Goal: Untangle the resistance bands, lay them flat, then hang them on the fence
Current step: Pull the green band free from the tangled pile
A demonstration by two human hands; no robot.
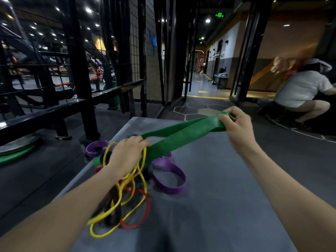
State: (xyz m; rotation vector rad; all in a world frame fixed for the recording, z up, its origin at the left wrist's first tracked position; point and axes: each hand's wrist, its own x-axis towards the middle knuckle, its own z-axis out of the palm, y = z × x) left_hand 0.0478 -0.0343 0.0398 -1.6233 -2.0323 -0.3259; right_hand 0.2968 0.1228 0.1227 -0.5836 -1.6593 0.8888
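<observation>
A wide green band [183, 135] stretches over the grey mat [227, 188] from a tangled pile to the upper right. My right hand [236, 124] pinches its far end, lifted above the mat. My left hand [127, 151] rests palm down on the pile, fingers closed around the green band's lower part with yellow loops draped over the wrist. The pile holds a thin yellow band [116, 206], a thin red band [143, 211], a purple band [171, 179] and dark bands underneath. A black wire-mesh fence [145, 57] stands beyond the mat's far edge.
Black steel rack posts [80, 73] and rails [45, 113] run along the left. A green weight plate [16, 153] lies on the floor at far left. A person in a white shirt [303, 91] crouches at right. A corridor with yellow floor lines opens ahead.
</observation>
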